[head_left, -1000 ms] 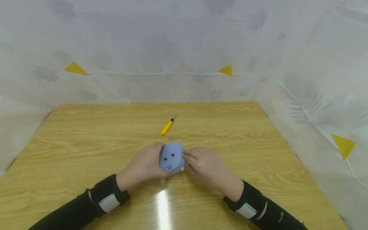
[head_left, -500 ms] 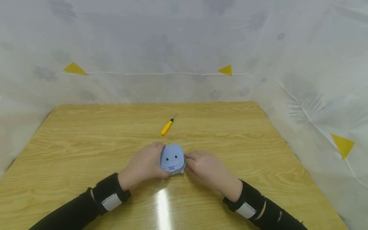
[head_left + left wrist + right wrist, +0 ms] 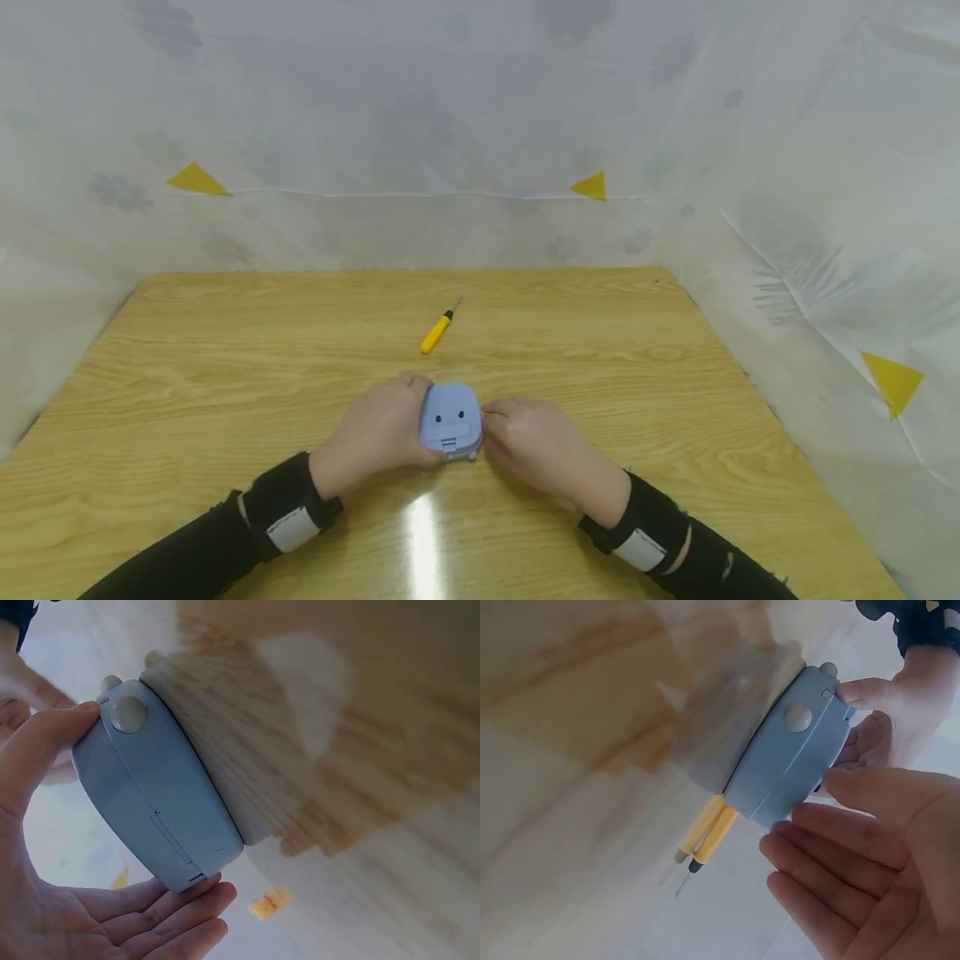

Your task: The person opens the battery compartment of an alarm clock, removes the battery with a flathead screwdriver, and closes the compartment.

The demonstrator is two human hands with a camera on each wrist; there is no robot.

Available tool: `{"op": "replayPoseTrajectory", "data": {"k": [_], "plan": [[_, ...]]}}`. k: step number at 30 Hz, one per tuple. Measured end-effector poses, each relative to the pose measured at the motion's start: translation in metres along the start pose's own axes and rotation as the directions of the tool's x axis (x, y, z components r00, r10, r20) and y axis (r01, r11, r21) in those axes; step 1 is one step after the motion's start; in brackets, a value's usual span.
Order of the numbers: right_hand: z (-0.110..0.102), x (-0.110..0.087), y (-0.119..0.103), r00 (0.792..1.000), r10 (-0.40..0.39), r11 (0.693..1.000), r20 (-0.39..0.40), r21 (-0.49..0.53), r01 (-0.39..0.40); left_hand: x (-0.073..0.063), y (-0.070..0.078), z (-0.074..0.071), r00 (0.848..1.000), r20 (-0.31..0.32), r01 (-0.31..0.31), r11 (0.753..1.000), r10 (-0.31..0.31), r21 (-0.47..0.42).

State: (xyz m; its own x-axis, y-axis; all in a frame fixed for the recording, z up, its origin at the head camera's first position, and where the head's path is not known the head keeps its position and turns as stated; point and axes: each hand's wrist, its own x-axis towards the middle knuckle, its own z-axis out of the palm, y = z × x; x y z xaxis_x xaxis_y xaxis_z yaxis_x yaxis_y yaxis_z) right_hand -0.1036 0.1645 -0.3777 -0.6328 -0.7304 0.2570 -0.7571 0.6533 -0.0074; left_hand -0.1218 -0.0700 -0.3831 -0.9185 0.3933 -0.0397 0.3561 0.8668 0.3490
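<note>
A light blue rounded plastic device (image 3: 448, 421) lies flat on the table, with two dark round spots and a small latch-like tab on its upper face. Round knobs (image 3: 798, 718) stick out of its near side. My left hand (image 3: 378, 425) grips it from the left, its thumb on the near edge and its fingers along the far side. At the right edge is my right hand (image 3: 536, 442), fingers loosely bent; in the right wrist view its fingertips (image 3: 780, 834) lie close to the device, and whether they touch it I cannot tell.
A yellow-handled screwdriver (image 3: 437, 332) lies beyond the device, its shaft pointing away. The wood-grain table (image 3: 225, 358) is glossy and reflects light near its front. Pale patterned sheeting (image 3: 420, 108) with yellow triangles hangs behind and at the sides.
The device has gone from tilted to lying flat, turning slightly and shifting a little nearer. My left hand has stayed on it; the right fingers have drawn slightly back from its edge.
</note>
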Motion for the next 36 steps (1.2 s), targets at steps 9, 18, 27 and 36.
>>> {"op": "replayPoseTrajectory", "data": {"k": [9, 18, 27, 36], "plan": [[-0.005, 0.006, -0.005, 0.995, -0.027, 0.999, -0.093, 0.016, 0.028, -0.001, 0.001, -0.002, 1.000, 0.010, -0.005, 1.000, 0.005, 0.011], [0.000, 0.010, -0.009, 0.998, -0.057, 0.998, -0.014, 0.009, 0.057, -0.002, 0.001, -0.002, 1.000, 0.002, -0.017, 1.000, 0.017, 0.008], [0.000, 0.012, -0.009, 0.999, -0.034, 0.999, 0.018, 0.021, 0.034, -0.002, 0.001, -0.005, 1.000, 0.008, -0.029, 1.000, 0.029, 0.011], [0.000, 0.011, -0.009, 0.999, -0.024, 0.999, 0.027, 0.029, 0.023, -0.006, 0.000, -0.010, 0.998, 0.042, -0.041, 0.999, 0.040, 0.012]]}}
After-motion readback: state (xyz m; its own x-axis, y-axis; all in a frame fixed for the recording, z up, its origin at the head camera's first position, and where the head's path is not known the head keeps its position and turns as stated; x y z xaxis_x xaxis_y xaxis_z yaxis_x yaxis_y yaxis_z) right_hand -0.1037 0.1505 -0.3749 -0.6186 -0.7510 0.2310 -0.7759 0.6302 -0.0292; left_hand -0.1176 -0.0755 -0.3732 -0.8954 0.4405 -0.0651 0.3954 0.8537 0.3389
